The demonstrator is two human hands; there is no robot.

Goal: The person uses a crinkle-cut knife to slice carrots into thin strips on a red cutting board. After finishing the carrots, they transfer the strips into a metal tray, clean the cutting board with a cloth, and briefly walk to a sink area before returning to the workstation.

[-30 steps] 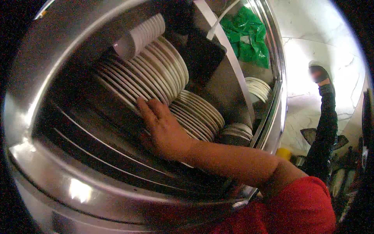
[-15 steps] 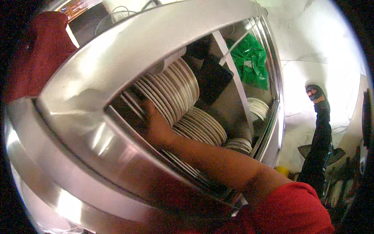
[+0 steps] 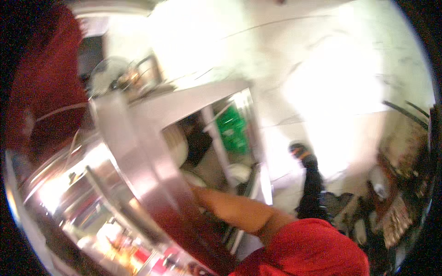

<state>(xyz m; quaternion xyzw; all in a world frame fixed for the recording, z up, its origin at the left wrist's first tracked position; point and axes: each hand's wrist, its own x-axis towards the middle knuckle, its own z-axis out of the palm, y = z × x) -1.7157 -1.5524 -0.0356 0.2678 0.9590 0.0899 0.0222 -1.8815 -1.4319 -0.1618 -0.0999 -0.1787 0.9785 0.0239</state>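
Observation:
My right forearm (image 3: 232, 209), below a red sleeve (image 3: 313, 250), reaches left into the opening of a stainless steel cabinet (image 3: 191, 106). The cabinet's edge hides my right hand, so its fingers and anything in them do not show. Near it, upright white plates (image 3: 175, 142) stand in a row, with another plate edge (image 3: 193, 178) lower down. A black object (image 3: 199, 140) sits beside the plates. Past a pale divider (image 3: 220, 147) lie a green plastic bag (image 3: 232, 131) and more white plates (image 3: 239, 172). My left hand is out of view.
Left of the cabinet, a shiny glass-like surface (image 3: 87, 184) reflects bright colours. Dark red cloth (image 3: 46, 78) fills the upper left. A black-clad leg (image 3: 311, 184) with a sandalled foot (image 3: 299, 150) stands on the pale tiled floor (image 3: 285, 138). Dark blurred clutter (image 3: 396, 207) lies at the lower right.
The view has swung, bringing more floor and the shiny left surface into sight. The cabinet now looks smaller and farther off. My right hand, visible among the plates before, is now hidden.

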